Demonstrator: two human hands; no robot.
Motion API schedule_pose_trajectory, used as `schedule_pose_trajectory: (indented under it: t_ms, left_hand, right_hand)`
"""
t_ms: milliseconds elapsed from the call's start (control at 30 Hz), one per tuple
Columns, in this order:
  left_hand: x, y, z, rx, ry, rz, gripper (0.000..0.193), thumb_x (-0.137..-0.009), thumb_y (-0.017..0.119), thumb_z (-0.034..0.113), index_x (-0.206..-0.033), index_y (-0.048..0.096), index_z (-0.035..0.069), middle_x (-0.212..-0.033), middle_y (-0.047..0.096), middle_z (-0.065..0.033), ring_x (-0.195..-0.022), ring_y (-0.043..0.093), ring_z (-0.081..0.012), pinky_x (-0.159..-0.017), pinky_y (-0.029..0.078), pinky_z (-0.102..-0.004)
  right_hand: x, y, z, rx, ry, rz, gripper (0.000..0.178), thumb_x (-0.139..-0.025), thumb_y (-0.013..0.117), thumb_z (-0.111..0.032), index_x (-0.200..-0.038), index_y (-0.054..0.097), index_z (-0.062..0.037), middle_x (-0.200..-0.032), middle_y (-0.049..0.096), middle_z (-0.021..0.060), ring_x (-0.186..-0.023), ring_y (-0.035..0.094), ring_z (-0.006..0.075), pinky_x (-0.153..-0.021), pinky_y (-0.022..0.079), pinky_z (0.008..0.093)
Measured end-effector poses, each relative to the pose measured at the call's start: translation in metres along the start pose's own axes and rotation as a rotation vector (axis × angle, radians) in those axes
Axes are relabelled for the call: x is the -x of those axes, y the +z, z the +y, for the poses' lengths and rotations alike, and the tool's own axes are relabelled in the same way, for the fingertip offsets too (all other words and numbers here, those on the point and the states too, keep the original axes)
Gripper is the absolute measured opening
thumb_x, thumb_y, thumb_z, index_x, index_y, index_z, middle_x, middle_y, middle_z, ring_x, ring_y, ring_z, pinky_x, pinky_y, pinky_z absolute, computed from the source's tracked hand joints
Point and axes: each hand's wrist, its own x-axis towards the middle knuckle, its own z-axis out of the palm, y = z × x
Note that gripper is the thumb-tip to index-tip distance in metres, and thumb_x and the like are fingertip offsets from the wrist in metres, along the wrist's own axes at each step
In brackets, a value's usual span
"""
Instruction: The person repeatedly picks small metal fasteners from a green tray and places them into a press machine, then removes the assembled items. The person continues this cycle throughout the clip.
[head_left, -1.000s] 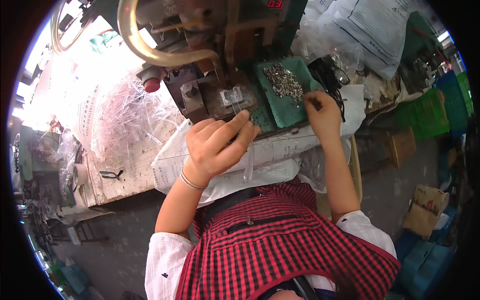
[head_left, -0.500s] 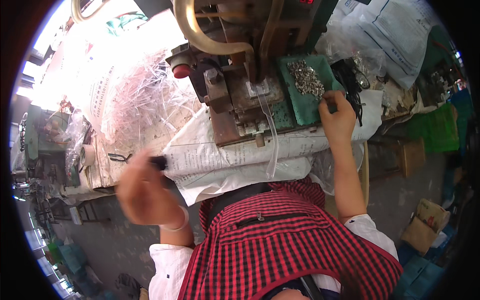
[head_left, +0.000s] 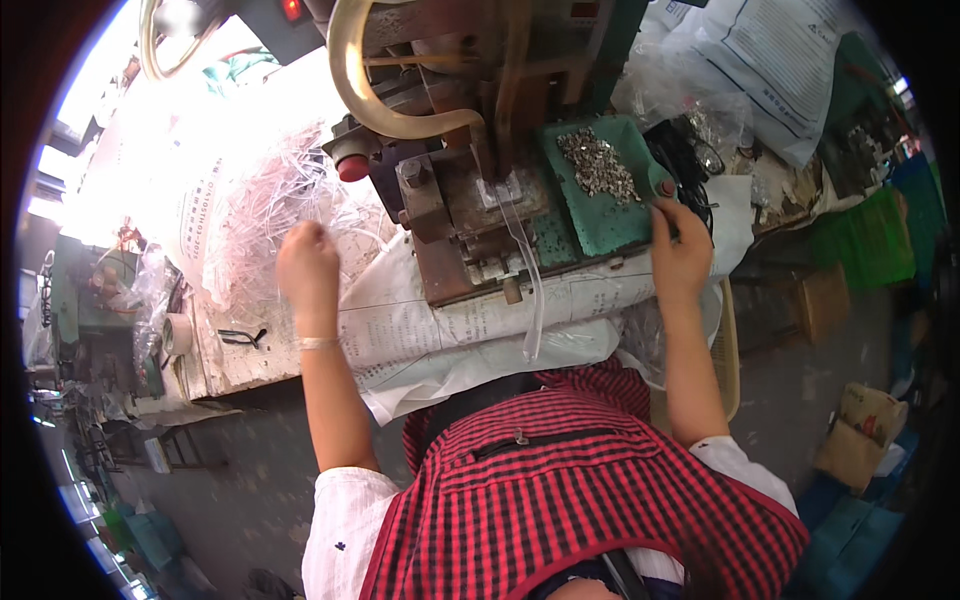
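Note:
My left hand point(head_left: 308, 268) is closed at the near edge of a pile of clear plastic strips point(head_left: 265, 215); its fingertips are hidden, so I cannot tell what it holds. My right hand point(head_left: 684, 250) has thumb and fingers curled together beside the right rim of a green tray point(head_left: 610, 235), just below a red push button point(head_left: 665, 187). Anything in that pinch is too small to make out. Small metal pieces point(head_left: 598, 165) lie in the tray. Between my hands stands a press machine point(head_left: 435, 210). A clear plastic strip point(head_left: 530, 290) lies on its work spot and hangs toward me.
A second red button point(head_left: 352, 167) sits on the press's left side, under a thick yellowish hose point(head_left: 345, 60). Black-handled snips point(head_left: 243, 338) and a tape roll point(head_left: 177, 333) lie at the left. Black cables point(head_left: 690, 150) and plastic bags point(head_left: 770, 75) are at the right.
My left hand has moved up and forward from the table's near edge to the pile of strips. My right hand has drawn slightly back along the tray's side, and the red button there now shows.

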Motion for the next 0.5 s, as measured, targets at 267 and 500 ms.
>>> schedule_pose_trajectory:
  t_ms: [267,500]
  left_hand:
    - [0.022,-0.007,-0.022,0.282,-0.049,-0.072,0.008,-0.095,0.068,0.012,-0.096,0.069,0.005,-0.091,0.073,-0.0137,-0.081,0.071,-0.0329,-0.073,0.054,-0.0393]
    - [0.014,-0.008,0.046,0.932,-0.107,0.095,0.013,-0.098,0.074,0.008,-0.094,0.069,-0.003,-0.083,0.072,-0.0051,-0.071,0.066,-0.0083,-0.064,0.052,-0.0251]
  right_hand:
    - [-0.012,-0.01,-0.045,-0.219,0.028,-0.047,0.016,-0.087,0.074,-0.001,-0.103,0.076,-0.0049,-0.099,0.075,0.0088,-0.091,0.07,0.0245,-0.084,0.054,0.0348]
    - [-0.044,0.054,-0.139,-0.628,-0.117,-0.131,0.018,-0.086,0.078,-0.001,-0.103,0.073,-0.0028,-0.104,0.074,0.0058,-0.097,0.069,0.0165,-0.088,0.052,0.0294]
